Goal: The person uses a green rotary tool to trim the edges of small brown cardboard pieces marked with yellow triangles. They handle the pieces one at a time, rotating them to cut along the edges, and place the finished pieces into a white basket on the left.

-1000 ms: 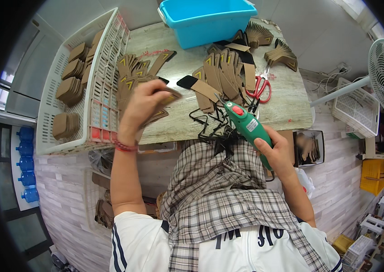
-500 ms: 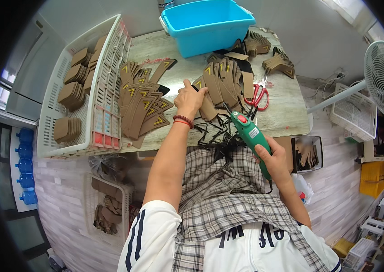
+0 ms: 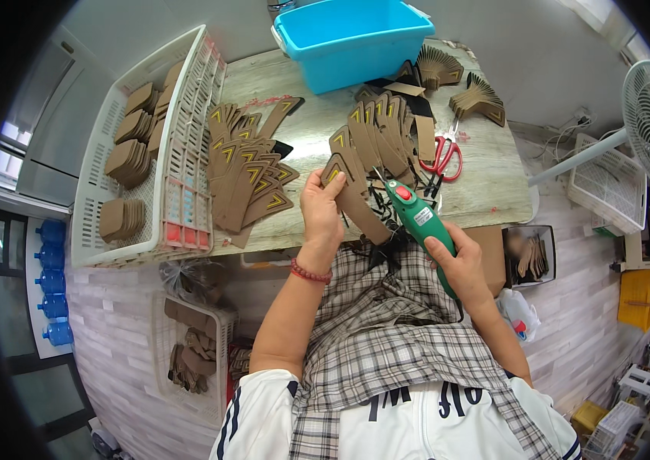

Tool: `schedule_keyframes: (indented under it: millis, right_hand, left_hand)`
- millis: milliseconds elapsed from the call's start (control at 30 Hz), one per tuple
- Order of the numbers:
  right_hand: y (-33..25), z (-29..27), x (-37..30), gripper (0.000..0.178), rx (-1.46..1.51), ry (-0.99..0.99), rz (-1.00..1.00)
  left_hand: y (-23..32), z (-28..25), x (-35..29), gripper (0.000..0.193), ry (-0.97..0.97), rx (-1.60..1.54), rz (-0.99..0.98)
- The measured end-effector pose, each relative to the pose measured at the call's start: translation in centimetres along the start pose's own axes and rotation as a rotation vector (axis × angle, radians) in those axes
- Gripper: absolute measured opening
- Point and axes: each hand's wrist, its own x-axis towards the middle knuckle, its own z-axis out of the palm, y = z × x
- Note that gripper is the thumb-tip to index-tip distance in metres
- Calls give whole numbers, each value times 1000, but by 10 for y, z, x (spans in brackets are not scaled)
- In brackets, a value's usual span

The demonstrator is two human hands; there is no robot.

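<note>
While pinching the strip [image 3: 361,211] with left hand [image 3: 320,211], clasping the tool [image 3: 418,220] with right hand [image 3: 461,262], steer its tip [image 3: 379,175] clear of fingers [image 3: 336,181]!

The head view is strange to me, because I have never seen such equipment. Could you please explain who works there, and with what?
No robot works here: a person uses two bare hands. The picture comes from the left one of two fisheye cameras worn on the head, looking down; straight edges bend near the rim.

The left hand holds a flat brown strip with a yellow chevron. The right hand grips a green handheld tool with a red button.

On the pale, wood-patterned table are more brown strips, red-handled scissors, a bright blue plastic tub and, at its near edge, tangled black scraps. A white plastic crate at the left holds brown stacks.
</note>
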Motion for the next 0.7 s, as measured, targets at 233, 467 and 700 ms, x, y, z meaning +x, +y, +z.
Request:
schedule_keyframes:
  millis: [233, 467, 700]
  right_hand:
    - [-3, 3, -3, 39, -27, 26, -17]
    - [-1, 1, -4, 40, -17, 28, -26]
    - [-3, 0, -4, 42, -1, 15, -32]
  left_hand:
    - [4, 23, -16, 14, -72, -28, 12]
    - [10, 32, -16, 8, 4, -36, -100]
    - [1, 32, -12, 9, -6, -38, -100]
